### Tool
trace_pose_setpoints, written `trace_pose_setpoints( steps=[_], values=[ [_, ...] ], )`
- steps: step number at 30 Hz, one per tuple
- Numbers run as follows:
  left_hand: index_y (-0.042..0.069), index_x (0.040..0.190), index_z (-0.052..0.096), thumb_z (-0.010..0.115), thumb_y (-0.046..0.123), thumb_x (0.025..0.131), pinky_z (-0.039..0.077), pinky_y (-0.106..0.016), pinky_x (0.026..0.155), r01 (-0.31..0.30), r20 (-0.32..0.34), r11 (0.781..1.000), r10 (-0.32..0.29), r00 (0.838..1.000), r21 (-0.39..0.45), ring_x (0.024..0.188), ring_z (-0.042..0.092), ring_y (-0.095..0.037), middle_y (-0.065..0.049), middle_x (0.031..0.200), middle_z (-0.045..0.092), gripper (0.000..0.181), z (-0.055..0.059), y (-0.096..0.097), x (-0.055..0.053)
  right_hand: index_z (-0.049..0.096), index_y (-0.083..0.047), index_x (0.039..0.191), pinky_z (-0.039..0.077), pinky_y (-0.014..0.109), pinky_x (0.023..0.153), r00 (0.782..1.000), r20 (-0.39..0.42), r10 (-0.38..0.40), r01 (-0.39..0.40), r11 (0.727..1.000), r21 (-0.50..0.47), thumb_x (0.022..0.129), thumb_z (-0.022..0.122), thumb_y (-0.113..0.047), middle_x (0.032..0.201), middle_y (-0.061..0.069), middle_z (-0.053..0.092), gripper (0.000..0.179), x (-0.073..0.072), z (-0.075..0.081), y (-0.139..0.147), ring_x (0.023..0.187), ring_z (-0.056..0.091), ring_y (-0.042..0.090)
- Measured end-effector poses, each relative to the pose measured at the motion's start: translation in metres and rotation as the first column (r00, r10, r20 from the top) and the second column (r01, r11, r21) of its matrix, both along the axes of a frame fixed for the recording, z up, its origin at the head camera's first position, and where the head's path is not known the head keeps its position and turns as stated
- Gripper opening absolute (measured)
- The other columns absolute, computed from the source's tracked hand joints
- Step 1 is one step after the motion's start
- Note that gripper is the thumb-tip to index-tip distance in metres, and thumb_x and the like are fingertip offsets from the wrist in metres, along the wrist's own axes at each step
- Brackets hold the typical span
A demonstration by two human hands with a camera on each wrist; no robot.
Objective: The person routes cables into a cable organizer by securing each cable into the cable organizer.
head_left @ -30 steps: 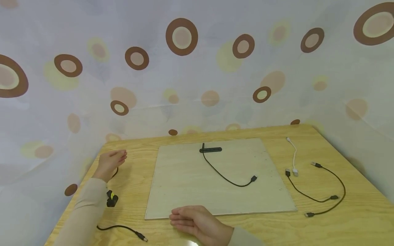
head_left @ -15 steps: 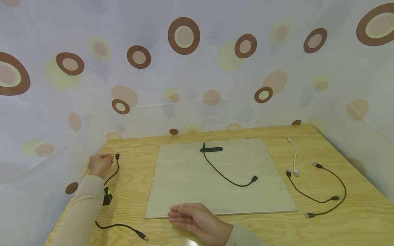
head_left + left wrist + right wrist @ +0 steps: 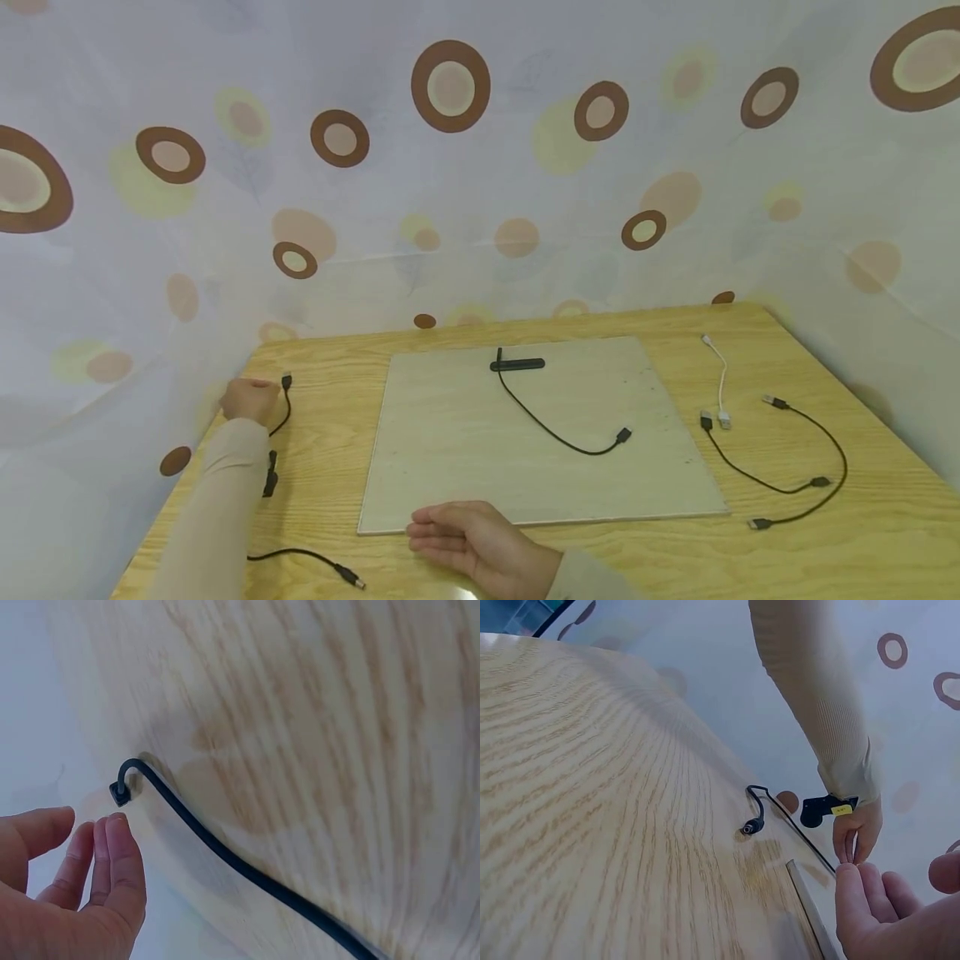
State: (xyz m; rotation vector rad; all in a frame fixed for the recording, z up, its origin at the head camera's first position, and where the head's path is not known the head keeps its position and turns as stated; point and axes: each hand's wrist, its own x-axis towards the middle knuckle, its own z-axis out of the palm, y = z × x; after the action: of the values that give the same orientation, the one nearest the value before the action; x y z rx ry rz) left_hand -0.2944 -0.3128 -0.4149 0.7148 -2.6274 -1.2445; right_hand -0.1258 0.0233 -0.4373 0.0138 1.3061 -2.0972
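My left hand (image 3: 251, 402) is over the table's left edge, beside a black cable (image 3: 287, 408) with a plug at its far end. In the left wrist view, thumb and fingers (image 3: 124, 866) are parted with nothing between them, just short of the cable's small black connector (image 3: 120, 793). The left sleeve hides part of the cord; a barrel plug (image 3: 348, 577) shows at the front left. My right hand (image 3: 483, 546) holds nothing at the front edge of a pale board (image 3: 450, 467), its fingers together and nearly straight.
On the board lie a black bar (image 3: 521, 364) and a black cable (image 3: 547, 433). To the right are a white cable (image 3: 722, 379) and two black cables, a shorter one (image 3: 757, 482) and a longer one (image 3: 840, 462). A patterned curtain (image 3: 480, 183) stands behind the table.
My left hand has moved left and turned its fingers downward, uncovering the plug at the cable's far end. The right hand has stayed nearly still.
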Motion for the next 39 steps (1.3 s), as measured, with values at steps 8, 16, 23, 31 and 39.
trace_pose_setpoints(
  steps=[8,16,23,31,39],
  values=[
    [-0.019,0.124,0.049,0.053,0.027,0.094,0.046,-0.054,0.093,0.015,0.120,0.999,-0.010,0.993,-0.043,0.117,0.045,-0.052,-0.040,0.128,0.046,0.055,-0.009,0.000,-0.012,0.055,0.011,0.124,0.051,0.032,0.092,1.000,0.015,0.026,-0.026,1.000,-0.001,0.099,0.050,-0.011,0.109,0.016,0.068,0.034,0.001,0.000,-0.005,0.103,0.066,0.023],
    [-0.023,0.123,0.045,0.054,0.021,0.092,0.052,-0.052,0.082,0.046,0.175,0.997,-0.036,0.984,-0.057,0.106,0.051,-0.052,-0.042,0.121,0.047,0.055,-0.010,-0.001,-0.008,0.054,0.013,0.124,0.051,0.032,0.091,0.999,-0.003,0.037,-0.037,0.999,-0.011,0.099,0.051,-0.011,0.107,0.014,0.068,0.035,0.002,-0.004,-0.003,0.102,0.066,0.023],
    [-0.021,0.110,0.054,0.052,0.020,0.088,0.052,-0.039,0.056,0.081,0.160,0.990,-0.062,0.985,-0.119,0.088,0.058,-0.045,-0.041,0.108,0.054,0.047,-0.022,-0.007,-0.022,0.054,0.012,0.125,0.051,0.032,0.092,1.000,0.012,0.025,-0.025,0.999,0.020,0.099,0.051,-0.012,0.108,0.014,0.068,0.036,0.000,-0.006,-0.003,0.104,0.066,0.023],
    [-0.022,0.108,0.055,0.052,0.019,0.088,0.053,-0.046,0.060,-0.001,0.112,0.988,0.019,0.994,-0.154,0.085,0.060,-0.047,-0.040,0.101,0.058,0.046,-0.028,-0.001,-0.024,0.053,0.013,0.125,0.050,0.033,0.093,0.999,0.000,0.044,-0.044,0.999,0.005,0.099,0.050,-0.011,0.110,0.015,0.067,0.036,0.000,-0.003,-0.005,0.106,0.064,0.024],
    [-0.023,0.100,0.060,0.052,0.015,0.090,0.053,-0.042,0.055,-0.005,0.097,0.982,0.024,0.995,-0.188,0.077,0.062,-0.044,-0.035,0.088,0.061,0.040,-0.027,0.000,-0.023,0.052,0.013,0.126,0.050,0.033,0.094,0.998,-0.003,0.061,-0.061,0.998,0.000,0.100,0.049,-0.011,0.112,0.016,0.066,0.035,0.000,0.001,-0.012,0.106,0.064,0.024]
  ],
)
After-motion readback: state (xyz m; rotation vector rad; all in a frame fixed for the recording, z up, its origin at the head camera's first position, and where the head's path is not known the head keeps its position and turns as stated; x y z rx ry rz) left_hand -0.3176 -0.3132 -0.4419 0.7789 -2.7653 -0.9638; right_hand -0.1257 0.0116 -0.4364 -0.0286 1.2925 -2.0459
